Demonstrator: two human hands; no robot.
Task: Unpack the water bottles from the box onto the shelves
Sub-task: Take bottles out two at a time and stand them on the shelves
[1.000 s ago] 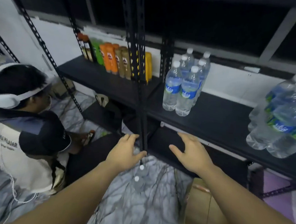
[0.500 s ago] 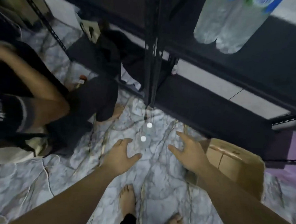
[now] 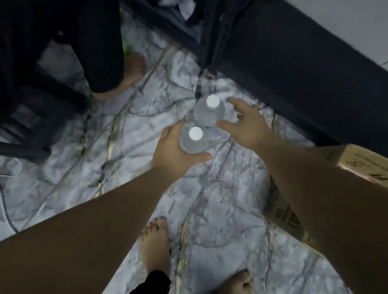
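Head view, looking straight down: the left hand (image 3: 174, 149) curls round the near bottle (image 3: 193, 140), thumb on the near side and fingers on the far side, so it appears to grip it just under the white cap. The right hand (image 3: 245, 125) is spread, fingers and thumb apart, right beside the far bottle (image 3: 209, 111) and not yet closed on it. Both bottles stand upright on the marbled floor (image 3: 218, 217), touching or nearly touching each other, just in front of a black shelf post (image 3: 221, 34). The box (image 3: 282, 212) lies to the right under the right forearm; its inside is hidden, so whether more bottles remain in it cannot be told. The low shelf (image 3: 308, 74) beyond the bottles shows nothing on it here. A second person's bare foot (image 3: 130, 75) and dark trouser leg stand at upper left, clear of the reach. Judging by this, these two bottles are out of the box but not yet shelved: the right hand has to close, then both must be lifted up to a shelf.
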